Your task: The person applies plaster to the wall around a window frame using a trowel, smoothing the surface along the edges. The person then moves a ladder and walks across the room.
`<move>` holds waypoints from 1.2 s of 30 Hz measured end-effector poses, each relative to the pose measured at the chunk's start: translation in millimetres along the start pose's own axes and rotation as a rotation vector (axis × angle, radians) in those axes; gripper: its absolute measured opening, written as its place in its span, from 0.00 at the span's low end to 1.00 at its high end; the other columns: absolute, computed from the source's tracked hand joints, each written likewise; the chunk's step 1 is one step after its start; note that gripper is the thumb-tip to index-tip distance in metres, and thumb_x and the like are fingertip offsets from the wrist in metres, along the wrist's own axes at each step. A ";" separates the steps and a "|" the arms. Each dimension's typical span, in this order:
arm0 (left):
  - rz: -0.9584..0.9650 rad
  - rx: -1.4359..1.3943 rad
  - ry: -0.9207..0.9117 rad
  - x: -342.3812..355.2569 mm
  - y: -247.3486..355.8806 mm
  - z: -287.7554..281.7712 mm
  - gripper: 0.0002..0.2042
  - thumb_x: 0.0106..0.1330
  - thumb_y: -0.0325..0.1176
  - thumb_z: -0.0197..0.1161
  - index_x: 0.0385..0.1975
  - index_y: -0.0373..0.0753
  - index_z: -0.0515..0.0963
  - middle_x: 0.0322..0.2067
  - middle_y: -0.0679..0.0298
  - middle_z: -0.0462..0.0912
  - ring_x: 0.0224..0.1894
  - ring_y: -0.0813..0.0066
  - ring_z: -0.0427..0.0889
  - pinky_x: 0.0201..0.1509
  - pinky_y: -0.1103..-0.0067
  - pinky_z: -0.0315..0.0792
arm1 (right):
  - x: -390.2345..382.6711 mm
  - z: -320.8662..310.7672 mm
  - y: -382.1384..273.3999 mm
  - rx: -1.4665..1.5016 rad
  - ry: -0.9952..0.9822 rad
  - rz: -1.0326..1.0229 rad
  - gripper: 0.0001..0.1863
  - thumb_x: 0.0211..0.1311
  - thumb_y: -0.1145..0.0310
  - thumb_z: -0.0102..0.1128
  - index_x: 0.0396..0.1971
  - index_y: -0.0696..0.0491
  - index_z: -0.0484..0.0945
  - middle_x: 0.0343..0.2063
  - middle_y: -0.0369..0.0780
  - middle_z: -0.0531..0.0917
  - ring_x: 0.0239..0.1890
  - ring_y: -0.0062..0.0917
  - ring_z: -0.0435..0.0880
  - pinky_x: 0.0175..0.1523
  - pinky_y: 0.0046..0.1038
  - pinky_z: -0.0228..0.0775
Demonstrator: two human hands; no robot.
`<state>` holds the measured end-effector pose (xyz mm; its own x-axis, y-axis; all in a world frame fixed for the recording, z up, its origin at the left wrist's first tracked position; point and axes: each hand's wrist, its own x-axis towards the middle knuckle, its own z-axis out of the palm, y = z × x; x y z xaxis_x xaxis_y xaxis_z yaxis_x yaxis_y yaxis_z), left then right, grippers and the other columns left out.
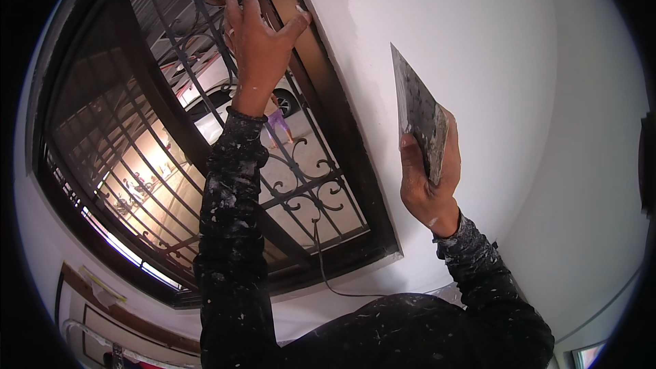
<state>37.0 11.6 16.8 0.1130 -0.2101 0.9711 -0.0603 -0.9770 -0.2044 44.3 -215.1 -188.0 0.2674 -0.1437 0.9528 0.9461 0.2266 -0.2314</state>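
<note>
At left, the left hand (261,41) might slip or knock against the iron grille (301,190) if its reach is unsteady; it is raised, palm away, the grip spread wide with no object visible, its contact with the brown window frame (335,116) uncertain. At right, the metal scraper (418,106), before the white wall (492,41), could gouge it if tilted corner-first; the right hand (437,178), fingers upward, has its grip closed round the lower end.
</note>
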 end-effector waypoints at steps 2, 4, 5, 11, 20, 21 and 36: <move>0.025 0.026 0.046 2.4 2.1 -0.8 0.38 0.56 0.47 0.74 0.68 0.47 0.67 0.71 0.39 0.54 0.73 0.39 0.55 0.74 0.51 0.50 | -0.5 -0.3 0.0 -0.004 0.006 -0.023 0.30 0.60 0.89 0.50 0.65 0.66 0.67 0.57 0.58 0.74 0.57 0.47 0.78 0.61 0.38 0.71; 0.082 0.060 0.125 3.9 3.8 -1.6 0.32 0.56 0.43 0.72 0.63 0.48 0.74 0.70 0.42 0.58 0.72 0.42 0.57 0.73 0.53 0.52 | -1.0 -0.3 -0.2 -0.010 0.005 -0.028 0.30 0.60 0.89 0.50 0.65 0.66 0.67 0.57 0.58 0.74 0.57 0.47 0.78 0.61 0.38 0.71; 0.095 0.119 0.135 4.2 4.2 -2.2 0.28 0.57 0.43 0.71 0.59 0.47 0.77 0.67 0.43 0.63 0.70 0.44 0.61 0.71 0.55 0.56 | -1.4 -0.3 -0.2 -0.007 0.002 -0.017 0.30 0.60 0.89 0.50 0.65 0.66 0.67 0.57 0.58 0.74 0.57 0.47 0.78 0.61 0.38 0.71; 0.108 0.123 0.187 16.1 -2.1 -3.1 0.11 0.63 0.40 0.68 0.41 0.44 0.87 0.50 0.51 0.79 0.56 0.53 0.77 0.59 0.63 0.70 | -2.5 2.6 1.2 0.012 -0.006 -0.008 0.30 0.60 0.89 0.50 0.65 0.66 0.67 0.56 0.58 0.74 0.58 0.47 0.78 0.61 0.37 0.71; 0.255 0.318 0.208 33.0 -19.5 1.8 0.12 0.69 0.48 0.63 0.39 0.47 0.84 0.44 0.59 0.81 0.52 0.55 0.78 0.55 0.59 0.67 | -3.0 7.0 -3.2 0.025 -0.014 -0.012 0.30 0.59 0.88 0.50 0.65 0.65 0.68 0.56 0.56 0.75 0.57 0.46 0.79 0.62 0.36 0.71; 0.259 0.337 0.211 33.7 -19.8 0.9 0.13 0.70 0.49 0.63 0.39 0.48 0.84 0.44 0.60 0.81 0.52 0.56 0.78 0.55 0.59 0.66 | -2.7 6.2 -3.7 0.018 -0.010 -0.006 0.30 0.59 0.88 0.50 0.65 0.65 0.68 0.56 0.56 0.75 0.57 0.46 0.79 0.62 0.36 0.71; -0.005 0.058 -0.288 18.1 -8.1 -69.0 0.17 0.74 0.47 0.56 0.40 0.38 0.82 0.36 0.56 0.83 0.41 0.62 0.82 0.46 0.69 0.73 | -6.5 -17.6 -0.4 -0.044 -0.019 -0.001 0.27 0.62 0.86 0.50 0.64 0.64 0.69 0.57 0.56 0.75 0.57 0.47 0.78 0.61 0.38 0.72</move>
<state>-28.9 18.2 44.5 0.3910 -0.1985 0.8987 -0.0033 -0.9768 -0.2143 45.4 -231.3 -197.5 0.2631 -0.1254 0.9566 0.9537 0.1834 -0.2383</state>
